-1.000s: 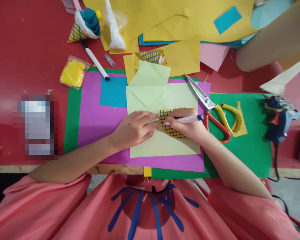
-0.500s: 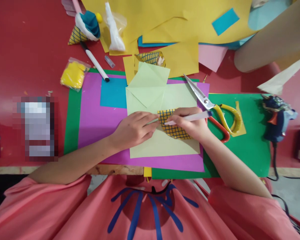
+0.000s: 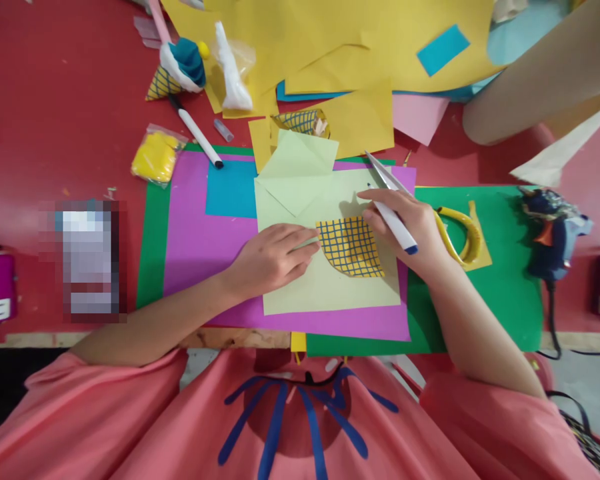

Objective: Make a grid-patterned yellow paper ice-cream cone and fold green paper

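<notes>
My left hand (image 3: 286, 261) lies flat on a pale green paper sheet (image 3: 333, 293), fingers stretched, the tips at the left corner of a yellow quarter-circle paper piece (image 3: 351, 248) with a dark blue grid. My right hand (image 3: 410, 223) is closed around a white marker (image 3: 396, 229) with a blue end, held just right of the gridded piece. The marker's tip points up and away, clear of that piece. Beyond and partly beneath my right hand lie scissors (image 3: 466, 235) with yellow handles; much of them is hidden.
Purple (image 3: 205, 253) and green sheets (image 3: 500, 300) lie beneath. A decorated paper cone (image 3: 167, 81), another marker (image 3: 200, 138), a bag of yellow clay (image 3: 157, 157) and a gridded cone (image 3: 303, 121) lie farther back. A glue gun (image 3: 553, 233) and a large cardboard tube (image 3: 535, 80) are at right.
My right hand has lifted the marker off the gridded piece and moved up and right, uncovering the piece. My left hand keeps its place on the paper.
</notes>
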Motion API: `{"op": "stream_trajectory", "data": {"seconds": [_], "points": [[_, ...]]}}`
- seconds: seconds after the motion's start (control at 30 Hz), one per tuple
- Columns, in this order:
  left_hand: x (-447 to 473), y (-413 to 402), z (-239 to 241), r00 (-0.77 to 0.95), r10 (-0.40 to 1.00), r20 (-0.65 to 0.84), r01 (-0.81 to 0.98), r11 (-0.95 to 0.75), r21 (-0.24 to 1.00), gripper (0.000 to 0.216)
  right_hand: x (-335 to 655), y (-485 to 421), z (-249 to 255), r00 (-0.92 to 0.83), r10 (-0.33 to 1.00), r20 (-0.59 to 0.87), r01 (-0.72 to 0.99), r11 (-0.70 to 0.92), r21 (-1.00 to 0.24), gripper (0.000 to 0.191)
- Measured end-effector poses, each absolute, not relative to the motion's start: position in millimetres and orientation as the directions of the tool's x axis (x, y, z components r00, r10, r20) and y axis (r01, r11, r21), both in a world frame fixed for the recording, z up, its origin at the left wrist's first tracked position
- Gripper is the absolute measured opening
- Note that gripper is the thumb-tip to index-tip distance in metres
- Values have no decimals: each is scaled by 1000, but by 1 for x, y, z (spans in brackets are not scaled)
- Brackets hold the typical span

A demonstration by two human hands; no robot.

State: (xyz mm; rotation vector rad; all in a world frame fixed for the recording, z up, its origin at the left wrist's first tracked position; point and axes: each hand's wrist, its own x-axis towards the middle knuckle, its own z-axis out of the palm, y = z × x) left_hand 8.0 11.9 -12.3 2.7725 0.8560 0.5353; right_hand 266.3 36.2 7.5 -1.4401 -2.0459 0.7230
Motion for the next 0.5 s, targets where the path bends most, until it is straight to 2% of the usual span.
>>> {"op": "stream_trajectory", "data": {"seconds": [0.23,0.4,0.5], "points": [[5,10,-16,736,613,286,521,-783,339,29,267,35,4,-341,937,79,507,253,-824,32],[1,13,-13,587,757,288,471,-608,638,50,260,29,-2,-151,988,44,315,91,-945,36],[0,14,-12,536,804,256,390,-505,770,47,250,23,-5,-122,992,31,196,55,-979,37]]}}
